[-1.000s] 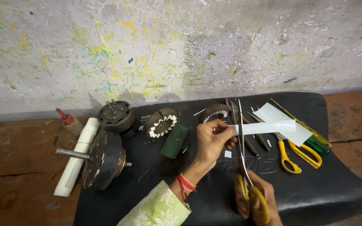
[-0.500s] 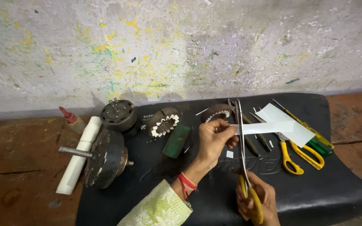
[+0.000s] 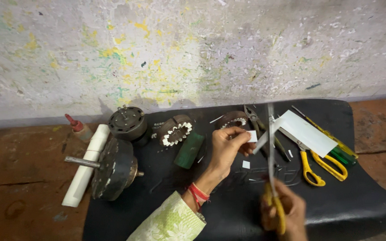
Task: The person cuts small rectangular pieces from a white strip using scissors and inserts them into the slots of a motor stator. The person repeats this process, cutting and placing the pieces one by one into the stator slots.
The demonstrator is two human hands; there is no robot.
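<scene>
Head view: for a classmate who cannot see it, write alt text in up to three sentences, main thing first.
A left hand pinches a small white paper piece while the right hand works yellow-handled scissors beside it. Motor parts, another pair of scissors and white sheet lie on a black mat.

A small white paper piece [image 3: 252, 136] is sitting pinched in fingertips above the black mat. Yellow-handled scissors [image 3: 272, 169] are standing nearly upright, blades pointing up just beside the paper, blurred, a white strip [image 3: 262, 143] slanting across them.

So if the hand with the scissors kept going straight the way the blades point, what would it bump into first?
Probably the wall. The right hand aims the scissors up past the white paper strip; depth is unclear.
</scene>
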